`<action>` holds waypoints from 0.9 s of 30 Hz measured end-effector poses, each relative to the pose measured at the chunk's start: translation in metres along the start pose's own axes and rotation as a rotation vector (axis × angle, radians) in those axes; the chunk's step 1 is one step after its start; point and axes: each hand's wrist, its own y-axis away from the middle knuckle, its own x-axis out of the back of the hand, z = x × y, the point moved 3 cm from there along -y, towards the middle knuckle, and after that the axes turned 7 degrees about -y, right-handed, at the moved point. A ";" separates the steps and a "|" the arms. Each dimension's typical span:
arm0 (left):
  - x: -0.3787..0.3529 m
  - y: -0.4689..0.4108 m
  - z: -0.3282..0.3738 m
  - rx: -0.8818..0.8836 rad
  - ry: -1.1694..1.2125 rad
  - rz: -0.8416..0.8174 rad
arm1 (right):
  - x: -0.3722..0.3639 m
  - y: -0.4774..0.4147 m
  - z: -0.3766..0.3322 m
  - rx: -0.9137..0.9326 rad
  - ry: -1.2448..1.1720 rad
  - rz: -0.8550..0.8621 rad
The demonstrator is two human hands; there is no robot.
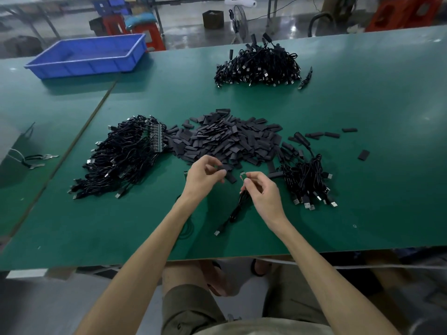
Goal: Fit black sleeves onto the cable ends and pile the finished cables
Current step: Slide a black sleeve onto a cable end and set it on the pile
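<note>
Looking down in the head view, we note the left hand (205, 177) pinching a sleeve (220, 168), thumb and fingers (215, 176) curled on it, just over the near edge of the sleeve heap (225, 141). The right hand (261, 189) is clamped on a cable (238, 209) just below its bare green end (242, 176); the plug (217, 232) lies on the table (362, 105). Sleeve and green end are near, not touching. Risks, as we judge them: the flat sleeve may not open and could catch the green end's corners; a loose pinch could drop it back into the heap; the slack cable could snag the right pile (307, 182) close by. Surface: green top, bare-ended left pile (121, 163), sleeved cables at right, far pile (256, 66) beyond, blue bin (89, 55), cutters (36, 160) far left. Room: workshop floor, fan (238, 22), red stools (150, 32) behind.
</note>
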 end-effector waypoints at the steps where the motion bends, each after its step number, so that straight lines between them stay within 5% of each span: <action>1: -0.001 0.004 0.001 0.007 0.116 -0.068 | 0.000 0.000 0.000 0.008 0.003 -0.008; 4: -0.006 0.013 0.003 -0.015 0.216 -0.181 | 0.001 0.001 -0.001 0.033 0.006 -0.024; 12: -0.020 0.021 0.000 -0.052 0.104 -0.152 | 0.001 0.003 -0.002 0.044 0.014 -0.046; 22: -0.016 0.020 -0.002 -0.391 -0.521 -0.264 | 0.002 0.000 0.004 0.022 0.041 -0.037; 27: -0.023 0.024 0.000 -0.421 -0.574 -0.265 | 0.003 0.000 0.004 0.018 0.051 -0.026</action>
